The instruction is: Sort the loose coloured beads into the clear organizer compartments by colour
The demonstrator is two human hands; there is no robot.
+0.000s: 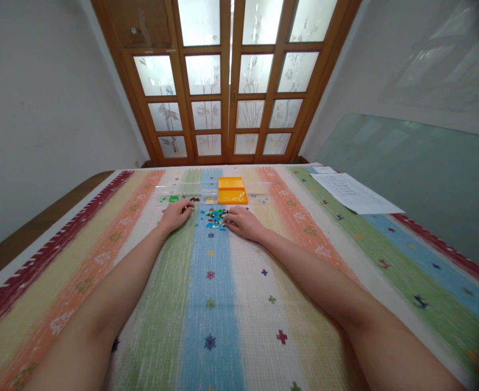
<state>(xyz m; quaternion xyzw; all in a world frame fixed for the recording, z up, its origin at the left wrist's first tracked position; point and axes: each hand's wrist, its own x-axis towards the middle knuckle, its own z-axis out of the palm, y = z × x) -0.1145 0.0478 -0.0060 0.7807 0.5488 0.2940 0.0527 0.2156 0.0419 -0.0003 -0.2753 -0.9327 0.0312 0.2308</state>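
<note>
A pile of tiny plastic pieces [214,219], blue, green, dark red, white and yellow, lies on the tablecloth between my hands. My left hand [176,215] rests left of it, in front of a clear compartment tray [186,188], its fingers loosely bent and slightly apart with nothing visible in them. At the pile's right edge, my right hand [243,221] has its fingertips drawn together among the pieces; whatever they pinch is too small to make out. Green pieces [174,199] and dark brown pieces [194,199] sit in separate compartments. An orange box [232,183] stands open behind the pile, with small pale pieces inside.
Striped cloth [210,326] covers the table. Clear compartments [259,199] with a few blue pieces lie right of the orange box. Printed paper sheets [353,193] rest at the far right. Wooden glass-paned doors [230,130] stand beyond the table, and a greenish panel [410,179] leans at right.
</note>
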